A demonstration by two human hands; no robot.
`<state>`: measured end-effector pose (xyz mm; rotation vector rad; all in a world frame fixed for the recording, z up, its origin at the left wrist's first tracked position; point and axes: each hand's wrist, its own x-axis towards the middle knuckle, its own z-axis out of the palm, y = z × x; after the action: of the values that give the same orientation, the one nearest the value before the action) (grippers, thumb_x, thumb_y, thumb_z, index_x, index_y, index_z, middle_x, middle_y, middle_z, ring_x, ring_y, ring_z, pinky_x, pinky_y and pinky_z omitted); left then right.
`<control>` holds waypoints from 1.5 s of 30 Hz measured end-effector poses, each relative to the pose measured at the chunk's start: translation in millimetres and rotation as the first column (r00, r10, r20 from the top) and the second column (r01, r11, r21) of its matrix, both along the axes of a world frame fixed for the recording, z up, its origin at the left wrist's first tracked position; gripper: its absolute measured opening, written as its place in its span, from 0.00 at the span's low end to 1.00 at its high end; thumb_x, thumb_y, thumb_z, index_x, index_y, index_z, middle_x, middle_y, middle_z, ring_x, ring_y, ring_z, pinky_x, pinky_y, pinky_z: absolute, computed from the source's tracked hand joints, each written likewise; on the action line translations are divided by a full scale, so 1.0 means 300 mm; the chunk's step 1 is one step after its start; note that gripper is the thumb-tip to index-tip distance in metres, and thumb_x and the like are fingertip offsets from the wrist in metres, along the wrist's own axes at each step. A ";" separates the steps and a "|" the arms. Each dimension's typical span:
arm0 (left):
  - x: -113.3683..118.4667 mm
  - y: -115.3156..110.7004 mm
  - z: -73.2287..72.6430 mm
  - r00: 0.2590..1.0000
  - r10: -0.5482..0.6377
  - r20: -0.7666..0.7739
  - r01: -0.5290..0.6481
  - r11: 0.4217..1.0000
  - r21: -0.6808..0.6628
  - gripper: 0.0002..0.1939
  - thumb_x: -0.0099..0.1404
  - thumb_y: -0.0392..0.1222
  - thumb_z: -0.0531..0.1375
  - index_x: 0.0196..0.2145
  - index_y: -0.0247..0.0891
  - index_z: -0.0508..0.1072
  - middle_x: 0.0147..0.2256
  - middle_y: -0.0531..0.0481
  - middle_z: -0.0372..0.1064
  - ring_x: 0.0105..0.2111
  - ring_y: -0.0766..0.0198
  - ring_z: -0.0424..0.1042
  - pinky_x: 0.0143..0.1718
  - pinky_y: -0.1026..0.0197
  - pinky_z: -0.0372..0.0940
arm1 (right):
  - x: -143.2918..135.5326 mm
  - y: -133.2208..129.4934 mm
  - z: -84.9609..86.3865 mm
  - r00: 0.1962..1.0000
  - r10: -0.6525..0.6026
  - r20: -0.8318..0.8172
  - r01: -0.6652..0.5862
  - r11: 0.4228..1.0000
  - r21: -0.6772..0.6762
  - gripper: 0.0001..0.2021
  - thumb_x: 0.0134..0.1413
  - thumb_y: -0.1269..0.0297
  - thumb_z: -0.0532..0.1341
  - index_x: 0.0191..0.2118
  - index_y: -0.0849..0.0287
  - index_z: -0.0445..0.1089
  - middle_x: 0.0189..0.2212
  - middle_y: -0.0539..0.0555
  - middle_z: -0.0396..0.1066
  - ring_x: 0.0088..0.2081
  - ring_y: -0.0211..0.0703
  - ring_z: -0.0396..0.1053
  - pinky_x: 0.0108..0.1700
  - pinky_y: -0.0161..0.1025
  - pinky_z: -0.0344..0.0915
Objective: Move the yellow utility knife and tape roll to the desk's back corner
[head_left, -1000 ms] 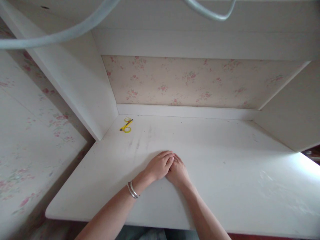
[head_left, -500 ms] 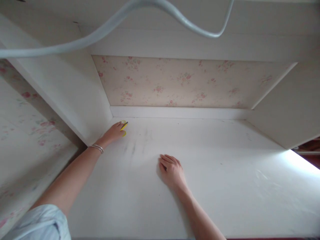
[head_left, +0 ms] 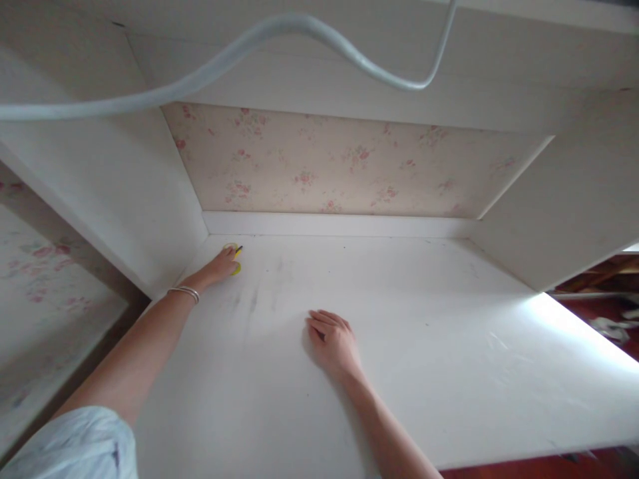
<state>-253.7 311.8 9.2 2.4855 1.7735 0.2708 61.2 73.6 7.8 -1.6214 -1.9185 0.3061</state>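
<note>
My left hand (head_left: 221, 265), with two thin bracelets on its wrist, reaches to the far left corner of the white surface (head_left: 399, 372). Its fingers are closed on what look like small scissors (head_left: 236, 269), with yellow loops and a short dark part pointing up to the right. Much of them is hidden under the fingers. Near the middle of the surface, my right hand (head_left: 333, 339) rests palm down with nothing in it, fingers stretched out and lying close together. Grey smudges (head_left: 254, 299) mark the surface between the two hands.
A white side panel (head_left: 150, 173) rises at the left and another panel (head_left: 574, 199) at the right. Floral wallpaper (head_left: 319, 163) covers the back. A pale cable (head_left: 294, 23) curves across the top. Red floor (head_left: 539, 464) shows beyond the front edge.
The view has turned slightly to the right, so everything sits further left, and more of the red floor shows. Both hands stay at about the same places on the surface.
</note>
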 end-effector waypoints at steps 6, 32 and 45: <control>0.172 -0.205 -0.018 0.997 -0.071 -0.005 0.071 0.997 -0.016 0.26 0.59 0.35 0.46 0.53 0.18 0.61 0.56 0.30 0.57 0.62 0.52 0.49 0.61 0.51 0.47 | 0.007 -0.001 -0.003 1.000 0.017 -0.017 -0.017 1.000 0.005 0.13 0.57 0.65 0.54 0.41 0.45 0.75 0.47 0.44 0.72 0.52 0.41 0.65 0.56 0.43 0.59; 0.660 -0.884 -0.022 0.889 -0.042 0.455 -0.011 0.993 0.114 0.28 0.58 0.27 0.48 0.57 0.35 0.59 0.62 0.39 0.49 0.63 0.53 0.44 0.62 0.45 0.50 | 0.268 -0.162 0.031 0.938 0.293 -0.187 -0.296 0.955 0.012 0.21 0.48 0.63 0.60 0.51 0.54 0.65 0.49 0.55 0.67 0.48 0.46 0.65 0.49 0.42 0.61; 0.564 -0.755 0.021 0.892 -0.165 0.421 0.124 0.985 0.123 0.20 0.60 0.39 0.59 0.51 0.40 0.64 0.47 0.45 0.68 0.49 0.55 0.66 0.52 0.51 0.62 | 0.211 -0.112 0.001 0.991 0.125 -0.049 -0.128 0.991 -0.047 0.21 0.50 0.55 0.62 0.51 0.52 0.65 0.42 0.53 0.73 0.44 0.45 0.69 0.48 0.42 0.61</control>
<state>-84.5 85.3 15.4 2.3565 1.4175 0.8359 124.6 40.0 8.2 -1.5136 -1.9970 0.4430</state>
